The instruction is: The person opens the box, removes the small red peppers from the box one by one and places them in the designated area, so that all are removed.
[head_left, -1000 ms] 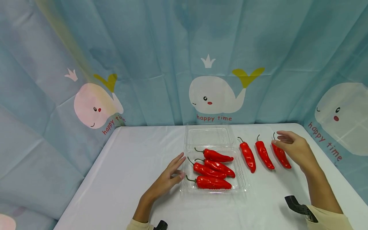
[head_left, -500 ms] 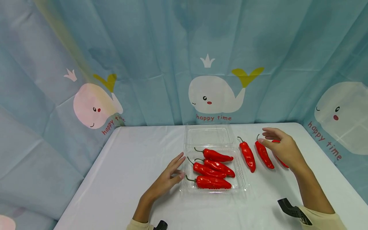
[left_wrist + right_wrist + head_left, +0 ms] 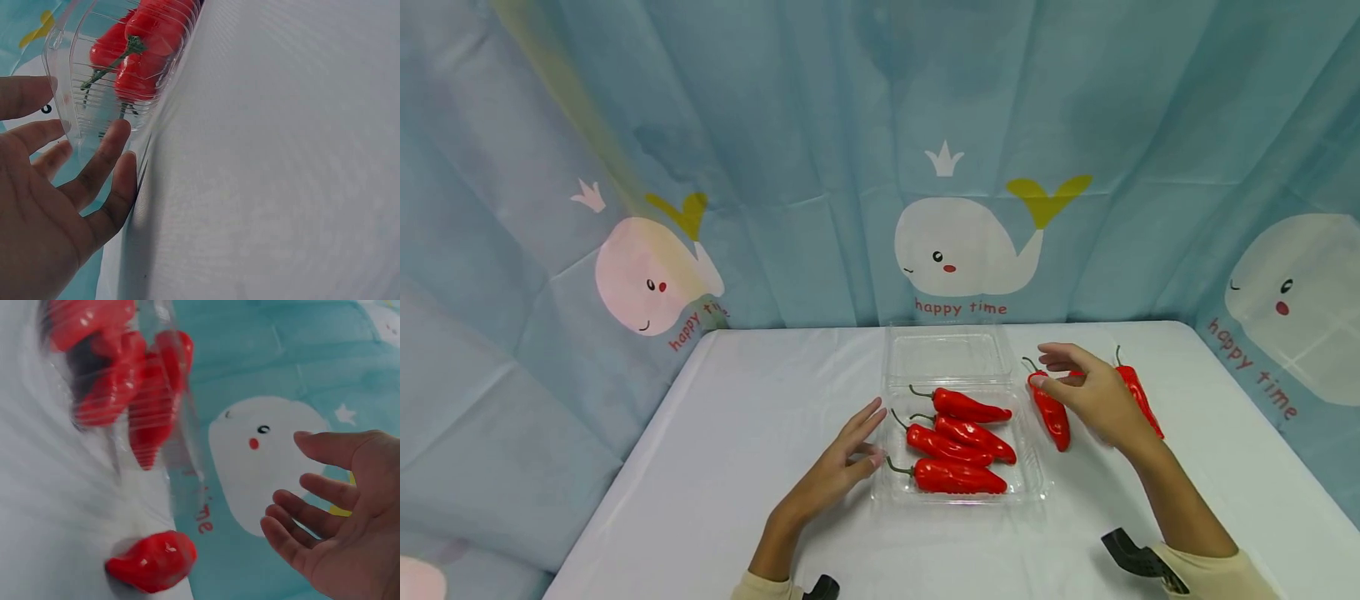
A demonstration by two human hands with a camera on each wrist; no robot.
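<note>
A clear plastic clamshell box [image 3: 1033, 492] lies opened on the table, with several red chili peppers [image 3: 958, 477] side by side in its base. My left hand [image 3: 835, 467] is at the box's left side, fingers spread and relaxed; in the left wrist view its fingertips [image 3: 119, 131] touch or nearly touch the clear wall. To the right of the box, my right hand [image 3: 1097, 400] hovers with loosely bent fingers and nothing in it. Its thumb overlaps the top of the nearest loose pepper [image 3: 1049, 417] in the head view. A second loose pepper is mostly hidden beneath this hand. The third pepper [image 3: 1138, 392] lies farther right.
The box's transparent lid [image 3: 947, 354] is folded back flat behind the base. A white cloth covers the table [image 3: 715, 433]. Blue curtains [image 3: 820, 167] with whale prints hang behind and at the sides of the table.
My right hand has moved left, from over the rightmost loose pepper, past the middle one, toward the one nearest the box. The left hand and the peppers have stayed put.
</note>
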